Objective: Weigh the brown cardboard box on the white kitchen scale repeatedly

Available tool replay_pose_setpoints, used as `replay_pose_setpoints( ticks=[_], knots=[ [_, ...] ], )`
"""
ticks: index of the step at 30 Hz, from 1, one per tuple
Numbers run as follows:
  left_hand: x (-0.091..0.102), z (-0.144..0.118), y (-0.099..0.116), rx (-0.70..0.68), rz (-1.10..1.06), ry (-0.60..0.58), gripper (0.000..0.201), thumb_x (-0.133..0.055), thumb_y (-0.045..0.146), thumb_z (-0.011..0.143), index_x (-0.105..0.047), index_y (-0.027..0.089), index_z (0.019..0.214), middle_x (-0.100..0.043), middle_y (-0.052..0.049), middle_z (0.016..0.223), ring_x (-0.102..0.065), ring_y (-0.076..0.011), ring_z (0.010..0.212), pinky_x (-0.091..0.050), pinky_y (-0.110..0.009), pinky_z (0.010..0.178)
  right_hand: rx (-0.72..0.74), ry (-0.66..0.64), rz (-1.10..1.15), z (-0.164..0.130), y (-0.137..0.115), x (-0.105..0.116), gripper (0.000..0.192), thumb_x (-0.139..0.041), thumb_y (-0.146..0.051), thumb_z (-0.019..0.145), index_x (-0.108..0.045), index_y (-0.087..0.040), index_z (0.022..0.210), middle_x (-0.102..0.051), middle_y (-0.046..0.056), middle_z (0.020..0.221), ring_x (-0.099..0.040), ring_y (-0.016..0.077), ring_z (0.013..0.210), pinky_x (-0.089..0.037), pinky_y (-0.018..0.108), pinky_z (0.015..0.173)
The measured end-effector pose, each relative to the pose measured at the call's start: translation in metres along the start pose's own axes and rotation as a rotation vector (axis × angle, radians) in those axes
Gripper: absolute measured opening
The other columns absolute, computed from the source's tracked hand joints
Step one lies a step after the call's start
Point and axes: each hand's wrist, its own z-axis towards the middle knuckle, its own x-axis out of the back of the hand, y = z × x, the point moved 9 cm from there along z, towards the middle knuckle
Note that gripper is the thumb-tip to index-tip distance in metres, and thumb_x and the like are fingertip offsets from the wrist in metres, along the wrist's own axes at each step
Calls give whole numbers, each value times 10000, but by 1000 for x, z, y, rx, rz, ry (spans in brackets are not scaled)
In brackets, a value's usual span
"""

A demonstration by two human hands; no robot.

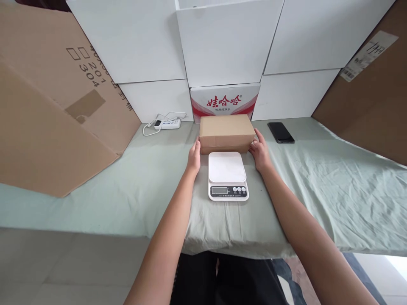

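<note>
A plain brown cardboard box [227, 131] sits behind the kitchen scale, with its long side facing me. My left hand [194, 156] is pressed against the box's left end, and my right hand [260, 151] grips its right end. Both hands are closed on it from the sides; some fingertips are hidden behind the box. In front of it lies a white digital kitchen scale [227, 167] with nothing on its platform. The scale's display looks blank, and its buttons face me.
White boxes [229, 46] are stacked as a back wall, with a red-printed carton [224, 99] among them. A white power strip with a cable [168, 124] lies back left, a black phone [281, 132] back right. Large cardboard boxes [63, 101] flank the green tablecloth [127, 199].
</note>
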Motion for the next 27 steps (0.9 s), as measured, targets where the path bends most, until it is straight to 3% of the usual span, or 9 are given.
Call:
replay_pose_setpoints(
  ticks=[5, 11, 15, 20, 27],
  knots=[
    [-1, 0, -3, -1, 5, -20, 867, -532, 863, 1030, -639, 239, 1623, -589, -104, 1782, -473, -347, 1722, -387, -492, 1424, 64, -76, -59, -1, -3, -7, 866, -741, -526, 804, -563, -367, 1636, -781, 18, 1539, -743, 318, 1367, -641, 488, 1123],
    [0, 4, -11, 25, 25, -13, 851, -523, 879, 1023, -664, 247, 1575, -613, -117, 1759, -474, -354, 1722, -393, -512, 1419, 119, -142, -123, 0, -4, -10, 839, -725, -570, 850, -553, -370, 1646, -717, 22, 1642, -653, 365, 1514, -597, 547, 1217],
    [-3, 4, -9, 8, 23, -28, 847, -540, 874, 1014, -659, 251, 1576, -611, -124, 1759, -466, -348, 1728, -375, -538, 1423, 190, -187, -176, 3, -2, -11, 845, -693, -570, 882, -504, -398, 1687, -632, 1, 1738, -541, 357, 1648, -507, 589, 1338],
    [-11, 3, -5, -10, 60, -54, 898, -567, 901, 982, -636, 258, 1605, -588, -121, 1780, -450, -365, 1734, -362, -539, 1422, 192, -133, -202, 6, 3, -6, 937, -717, -531, 854, -414, -409, 1733, -496, -16, 1845, -411, 335, 1746, -340, 614, 1452],
    [-13, 3, -2, -4, 53, -86, 949, -578, 914, 962, -598, 252, 1642, -553, -136, 1804, -446, -367, 1737, -317, -572, 1440, 254, -176, -298, 5, 1, -7, 962, -673, -592, 921, -300, -431, 1793, -445, -14, 1879, -426, 322, 1747, -386, 615, 1435]
  ],
)
